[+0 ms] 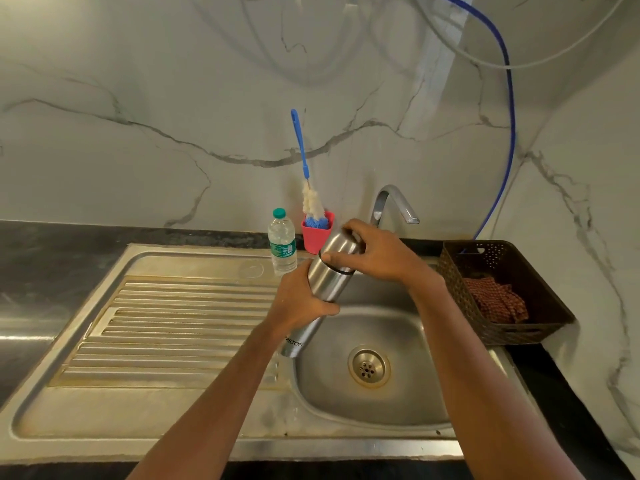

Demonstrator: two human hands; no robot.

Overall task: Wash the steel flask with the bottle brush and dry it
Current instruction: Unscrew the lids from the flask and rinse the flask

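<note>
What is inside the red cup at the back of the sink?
The bottle brush stands in the red cup, bristle head down, blue handle pointing up. The cup's wall hides the brush tip and anything else at its bottom.

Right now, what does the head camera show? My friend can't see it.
A person holds a tilted steel flask over a sink, left hand gripping its body, right hand gripping its cap. Behind stand a bottle brush in a red cup and a plastic bottle; a cloth lies in a basket at right.
</note>
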